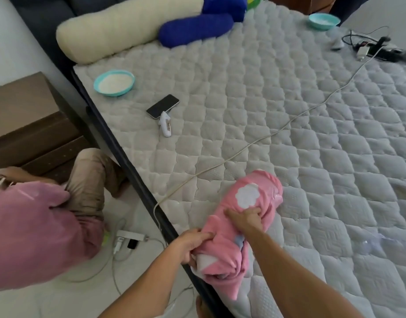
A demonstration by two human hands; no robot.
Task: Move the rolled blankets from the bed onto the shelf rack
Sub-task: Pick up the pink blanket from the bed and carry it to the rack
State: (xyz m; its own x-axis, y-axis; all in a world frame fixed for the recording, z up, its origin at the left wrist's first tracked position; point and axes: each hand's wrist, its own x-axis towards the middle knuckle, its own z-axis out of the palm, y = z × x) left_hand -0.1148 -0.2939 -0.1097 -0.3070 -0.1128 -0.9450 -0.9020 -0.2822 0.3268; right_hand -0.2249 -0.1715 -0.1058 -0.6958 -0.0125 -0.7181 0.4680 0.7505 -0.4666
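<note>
A pink rolled blanket (pixel 248 216) with a white cloud patch lies near the front edge of the quilted mattress (pixel 289 111). My left hand (pixel 193 245) grips its near end at the bed's edge. My right hand (pixel 245 218) presses on its middle, fingers curled into the fabric. At the head of the bed lie a cream rolled blanket (pixel 108 35) and a blue rolled blanket (pixel 195 29), with a second blue roll (pixel 222 5) behind it. No shelf rack is in view.
On the mattress are two teal bowls (pixel 113 82) (pixel 323 20), a phone (pixel 162 106), a white device (pixel 165 123), a long cable (pixel 289 121) and chargers (pixel 376 48). A person in pink (pixel 36 226) crouches left beside brown drawers (pixel 30 125); cables and a power strip (pixel 128 237) lie on the floor.
</note>
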